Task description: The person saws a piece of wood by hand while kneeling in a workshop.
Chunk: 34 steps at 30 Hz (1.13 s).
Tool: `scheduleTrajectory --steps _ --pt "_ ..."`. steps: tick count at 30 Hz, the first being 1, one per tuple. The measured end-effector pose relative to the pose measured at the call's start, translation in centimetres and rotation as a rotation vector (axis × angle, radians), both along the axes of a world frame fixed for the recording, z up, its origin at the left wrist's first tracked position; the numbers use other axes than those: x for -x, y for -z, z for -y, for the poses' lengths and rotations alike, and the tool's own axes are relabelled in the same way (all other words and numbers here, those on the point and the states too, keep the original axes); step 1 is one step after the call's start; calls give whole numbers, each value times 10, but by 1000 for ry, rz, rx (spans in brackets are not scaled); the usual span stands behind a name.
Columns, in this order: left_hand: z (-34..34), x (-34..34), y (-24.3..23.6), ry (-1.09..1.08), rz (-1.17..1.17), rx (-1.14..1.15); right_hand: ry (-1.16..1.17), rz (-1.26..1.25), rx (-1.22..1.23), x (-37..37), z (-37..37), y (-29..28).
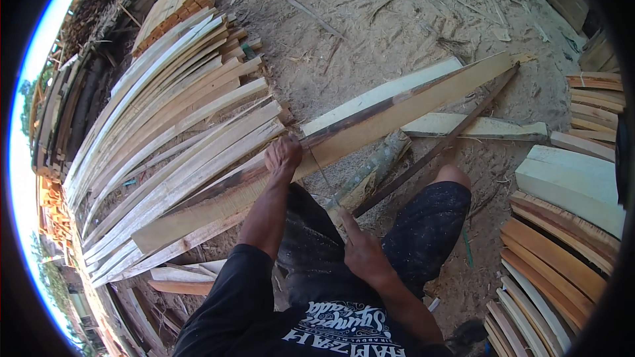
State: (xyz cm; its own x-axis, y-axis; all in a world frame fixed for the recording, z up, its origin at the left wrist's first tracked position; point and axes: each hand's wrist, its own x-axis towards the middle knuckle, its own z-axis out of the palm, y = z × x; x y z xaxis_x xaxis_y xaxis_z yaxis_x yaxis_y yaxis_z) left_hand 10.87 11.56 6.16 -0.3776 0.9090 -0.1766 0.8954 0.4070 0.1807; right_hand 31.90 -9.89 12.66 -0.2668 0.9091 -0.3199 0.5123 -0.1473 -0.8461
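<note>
A long pale plank (397,106) with a dark bark edge lies diagonally in front of me, from lower left to upper right. My left hand (284,153) is closed in a fist at its middle, by the bark edge. A thin, straight, cord- or rod-like thing (321,168) runs from this fist across the plank towards my right hand. My right hand (367,258) is closed near my thigh, its index finger stretched along the near end of that thin thing. What lies inside each palm is hidden. Below the plank is a short, mottled log piece (377,165).
Many sawn boards (192,119) lie side by side at the left; a neat lumber stack (175,10) stands behind them. More thick boards (555,258) are piled at the right. A dark narrow strip (450,135) slants by my knee. Sandy ground (397,33) holds scattered offcuts.
</note>
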Motion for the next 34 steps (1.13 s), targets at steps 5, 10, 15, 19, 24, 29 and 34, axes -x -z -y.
scheduleTrajectory --steps 5,10,15,19,24,29,34 --pt "3 11 -5 -14 -4 -4 25 -62 -123 41 -48 32" --pt "-6 10 -2 24 71 53 35 11 22 -33 91 -57" --pt "-7 -2 -9 50 47 57 80 15 -198 46 -61 66" --pt "1 18 11 25 43 38 23 60 -49 53 -41 44" --pt "-17 16 14 -32 76 171 39 12 -38 -28 103 -66" --pt "-7 15 4 13 8 118 58 20 -68 21 1 39" --pt "-14 7 -7 -10 86 227 20 10 -159 44 -62 68"
